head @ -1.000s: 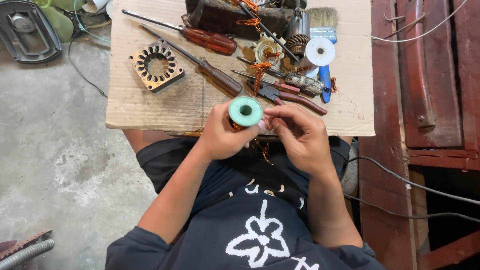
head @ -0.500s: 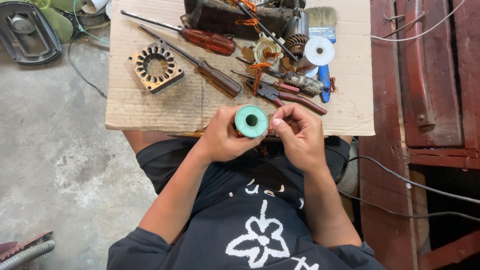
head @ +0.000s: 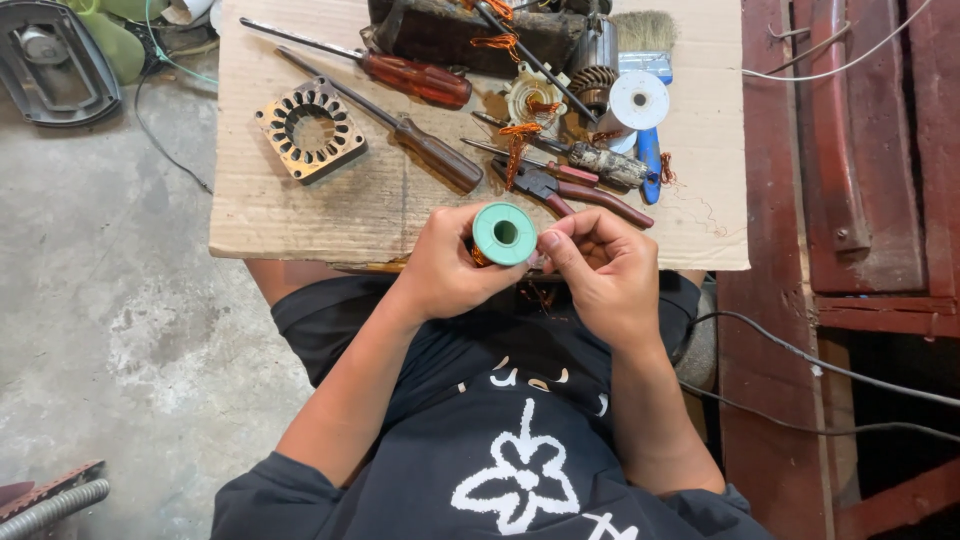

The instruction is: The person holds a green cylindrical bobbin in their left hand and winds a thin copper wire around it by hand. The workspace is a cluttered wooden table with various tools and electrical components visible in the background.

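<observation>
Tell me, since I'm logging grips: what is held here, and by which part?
A green spool: left hand wraps its barrel from the side; right hand fingertips pinch at its right rim.

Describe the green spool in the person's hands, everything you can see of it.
The green spool is a small round reel, plastic by its look, with a flat mint-green flange facing the camera and a dark round hole through its middle. Copper-coloured wire shows at its lower left edge. It is held just above the near edge of the cardboard sheet, end-on to the view. The left hand wraps around it from behind and the side; the right hand pinches at its right rim.
</observation>
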